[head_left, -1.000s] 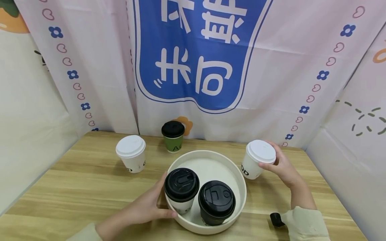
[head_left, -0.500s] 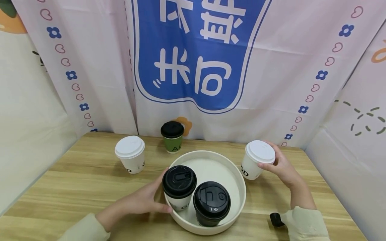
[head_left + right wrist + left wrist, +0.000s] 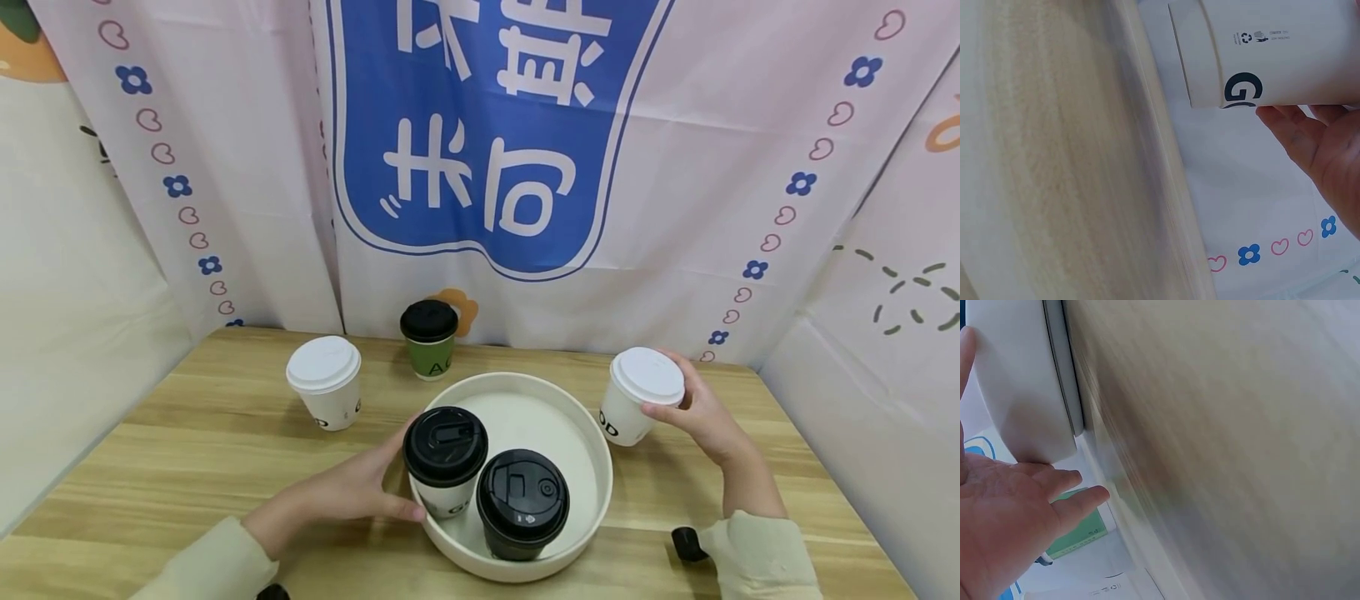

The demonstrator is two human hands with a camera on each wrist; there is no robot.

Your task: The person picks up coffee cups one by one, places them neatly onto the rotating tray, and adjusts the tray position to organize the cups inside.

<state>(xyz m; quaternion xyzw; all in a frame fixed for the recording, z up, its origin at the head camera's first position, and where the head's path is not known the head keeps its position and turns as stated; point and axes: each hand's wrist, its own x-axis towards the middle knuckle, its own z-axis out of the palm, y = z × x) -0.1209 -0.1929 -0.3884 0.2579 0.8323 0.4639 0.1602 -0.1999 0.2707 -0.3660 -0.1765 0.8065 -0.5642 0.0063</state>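
A round cream tray (image 3: pixel 555 408) stands at the table's front middle. In it are a white cup with a black lid (image 3: pixel 446 446) and a dark cup with a black lid (image 3: pixel 523 500). My left hand (image 3: pixel 341 500) rests against the tray's left side, thumb near the front and fingers behind; the left wrist view shows those fingers fairly straight. With my right hand (image 3: pixel 701 412) I grip a white paper cup with a white lid (image 3: pixel 643 396), right of the tray. A gap shows under that cup's base in the right wrist view.
Another white-lidded paper cup (image 3: pixel 325 383) stands at the back left. Behind the tray is a small green cup with a black lid (image 3: pixel 430 340). A printed cloth (image 3: pixel 675 208) hangs along the table's back edge.
The two black-lidded cups have shifted clockwise around the tray, leftward and slightly back. My left hand has drawn slightly left. The right hand and its paper cup stay nearly still.
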